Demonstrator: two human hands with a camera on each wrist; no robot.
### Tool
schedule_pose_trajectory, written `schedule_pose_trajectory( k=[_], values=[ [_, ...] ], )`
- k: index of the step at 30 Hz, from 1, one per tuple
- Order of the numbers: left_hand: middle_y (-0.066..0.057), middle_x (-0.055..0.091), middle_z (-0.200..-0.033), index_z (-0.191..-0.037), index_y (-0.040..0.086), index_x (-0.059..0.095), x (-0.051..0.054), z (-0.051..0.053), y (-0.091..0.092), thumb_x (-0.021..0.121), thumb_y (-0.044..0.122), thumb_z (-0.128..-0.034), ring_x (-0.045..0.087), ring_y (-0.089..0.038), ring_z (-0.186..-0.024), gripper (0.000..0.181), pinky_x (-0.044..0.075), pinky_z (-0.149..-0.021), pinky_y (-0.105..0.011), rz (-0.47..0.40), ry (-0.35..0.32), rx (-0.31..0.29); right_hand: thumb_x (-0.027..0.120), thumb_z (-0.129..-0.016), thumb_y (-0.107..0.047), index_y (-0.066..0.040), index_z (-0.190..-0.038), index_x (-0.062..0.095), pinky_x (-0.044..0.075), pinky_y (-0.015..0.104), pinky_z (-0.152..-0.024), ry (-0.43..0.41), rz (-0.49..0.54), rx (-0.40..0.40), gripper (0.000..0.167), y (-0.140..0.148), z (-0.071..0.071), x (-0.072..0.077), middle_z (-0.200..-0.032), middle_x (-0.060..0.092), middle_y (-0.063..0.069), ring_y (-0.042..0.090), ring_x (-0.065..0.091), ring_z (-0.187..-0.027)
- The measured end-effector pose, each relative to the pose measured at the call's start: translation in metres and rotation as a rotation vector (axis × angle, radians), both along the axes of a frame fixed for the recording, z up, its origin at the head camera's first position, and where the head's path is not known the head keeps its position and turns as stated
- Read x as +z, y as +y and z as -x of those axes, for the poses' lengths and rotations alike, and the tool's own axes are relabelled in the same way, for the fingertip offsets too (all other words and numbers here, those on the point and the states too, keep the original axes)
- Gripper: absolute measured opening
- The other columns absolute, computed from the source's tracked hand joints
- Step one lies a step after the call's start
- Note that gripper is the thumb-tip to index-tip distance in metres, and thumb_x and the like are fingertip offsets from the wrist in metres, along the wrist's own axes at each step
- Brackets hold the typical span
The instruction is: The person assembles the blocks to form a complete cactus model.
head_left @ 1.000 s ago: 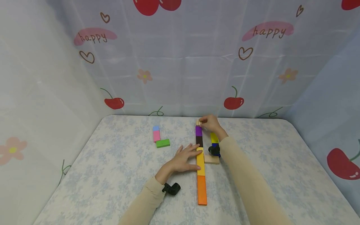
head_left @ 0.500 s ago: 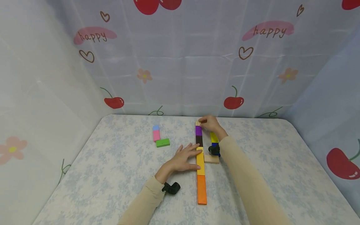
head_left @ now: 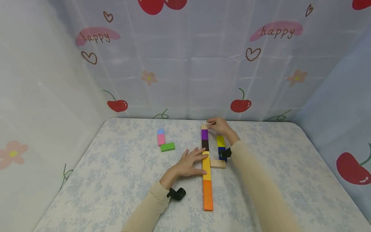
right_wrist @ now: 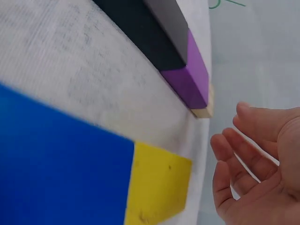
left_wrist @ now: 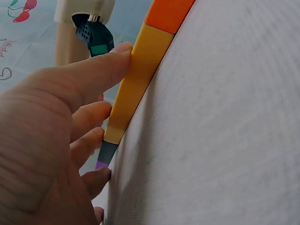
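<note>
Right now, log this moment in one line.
left hand: touching nearer yellow block | right hand: empty, beside far wooden block | orange block: against nearer yellow block

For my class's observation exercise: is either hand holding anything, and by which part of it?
Nothing is held: the left hand only touches the block row's yellow section; the right hand is empty.

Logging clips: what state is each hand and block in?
Block row: straight
Left hand: spread, touching the row
Right hand: empty, off the row
Wood block: crosswise to row
Blue block, yellow block: end to end
Sky-blue block, pink block: end to end
Green block: crosswise to pink block
</note>
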State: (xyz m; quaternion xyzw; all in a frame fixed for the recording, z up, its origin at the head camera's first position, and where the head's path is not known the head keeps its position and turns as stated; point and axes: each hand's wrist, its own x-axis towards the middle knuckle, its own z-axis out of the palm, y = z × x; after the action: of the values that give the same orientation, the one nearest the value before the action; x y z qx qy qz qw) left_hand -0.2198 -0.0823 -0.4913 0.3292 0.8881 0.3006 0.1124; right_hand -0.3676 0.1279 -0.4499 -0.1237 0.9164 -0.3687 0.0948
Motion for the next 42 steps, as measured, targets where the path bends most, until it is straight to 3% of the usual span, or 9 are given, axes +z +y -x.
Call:
schedule_pose_trajectory(
  k=[9, 14, 18, 22, 29, 35, 42],
  values=[
    [0.002, 0.023, -0.163, -0.149, 0.02, 0.043, 0.0, 0.0, 0.001, 0.068, 0.045, -0.0892, 0.009, -0.027, -0.153, 0.069, -0.002, -0.12, -0.058, 0.016, -0.008, 0.022, 0.059, -0.098, -0.024, -0.003, -0.14, 0.052, 0.042, 0.055, -0.106, 0.121, 0.024, 0.002, 0.047, 0.026, -0.017, 0.017, -0.144, 0.049, 0.02, 0.04, 0.048, -0.13],
    [0.002, 0.022, -0.163, -0.149, 0.02, 0.043, -0.001, -0.001, 0.002, 0.068, 0.046, -0.089, 0.009, -0.027, -0.153, 0.07, -0.002, -0.12, -0.058, 0.024, -0.017, 0.03, 0.061, -0.097, -0.025, -0.003, -0.144, 0.047, 0.037, 0.059, -0.109, 0.217, 0.069, 0.011, 0.054, 0.041, -0.035, 0.022, -0.148, 0.045, 0.021, 0.04, 0.043, -0.134],
    [0.001, 0.022, -0.163, -0.149, 0.019, 0.043, -0.001, -0.002, 0.002, 0.068, 0.045, -0.0892, 0.009, -0.028, -0.153, 0.07, -0.002, -0.12, -0.059, 0.019, -0.013, 0.029, 0.063, -0.096, -0.03, -0.006, -0.147, 0.043, 0.034, 0.06, -0.11, 0.262, 0.041, 0.015, 0.06, 0.05, -0.051, 0.02, -0.153, 0.038, 0.019, 0.04, 0.036, -0.14],
    [0.0, 0.023, -0.163, -0.149, 0.019, 0.044, 0.0, -0.001, 0.001, 0.068, 0.044, -0.0893, 0.01, -0.03, -0.153, 0.069, -0.001, -0.12, -0.06, 0.011, -0.006, 0.026, 0.064, -0.095, -0.032, -0.009, -0.15, 0.039, 0.033, 0.061, -0.111, 0.284, 0.033, 0.016, 0.065, 0.056, -0.068, 0.017, -0.157, 0.033, 0.017, 0.039, 0.029, -0.145],
    [0.0, 0.022, -0.163, -0.149, 0.019, 0.043, 0.0, 0.0, 0.002, 0.067, 0.044, -0.0895, 0.009, -0.03, -0.153, 0.069, -0.002, -0.12, -0.06, 0.005, -0.006, 0.014, 0.065, -0.095, -0.03, -0.008, -0.15, 0.039, 0.033, 0.065, -0.108, 0.312, 0.061, 0.035, 0.065, 0.064, -0.091, 0.011, -0.157, 0.033, 0.017, 0.04, 0.03, -0.144],
    [-0.001, 0.022, -0.163, -0.149, 0.018, 0.043, -0.001, 0.001, 0.001, 0.067, 0.045, -0.0899, 0.009, -0.03, -0.153, 0.069, -0.001, -0.12, -0.06, 0.005, 0.001, 0.01, 0.068, -0.093, -0.025, -0.006, -0.147, 0.043, 0.033, 0.066, -0.108, 0.31, 0.073, 0.058, 0.063, 0.069, -0.103, 0.003, -0.156, 0.034, 0.017, 0.041, 0.03, -0.143],
    [-0.001, 0.023, -0.163, -0.149, 0.018, 0.043, -0.001, 0.0, 0.002, 0.067, 0.044, -0.0896, 0.009, -0.03, -0.153, 0.069, -0.002, -0.12, -0.06, 0.004, -0.007, 0.013, 0.07, -0.091, -0.031, -0.007, -0.147, 0.043, 0.033, 0.065, -0.108, 0.267, 0.051, 0.071, 0.067, 0.073, -0.114, -0.006, -0.156, 0.034, 0.017, 0.042, 0.031, -0.143]
  ],
)
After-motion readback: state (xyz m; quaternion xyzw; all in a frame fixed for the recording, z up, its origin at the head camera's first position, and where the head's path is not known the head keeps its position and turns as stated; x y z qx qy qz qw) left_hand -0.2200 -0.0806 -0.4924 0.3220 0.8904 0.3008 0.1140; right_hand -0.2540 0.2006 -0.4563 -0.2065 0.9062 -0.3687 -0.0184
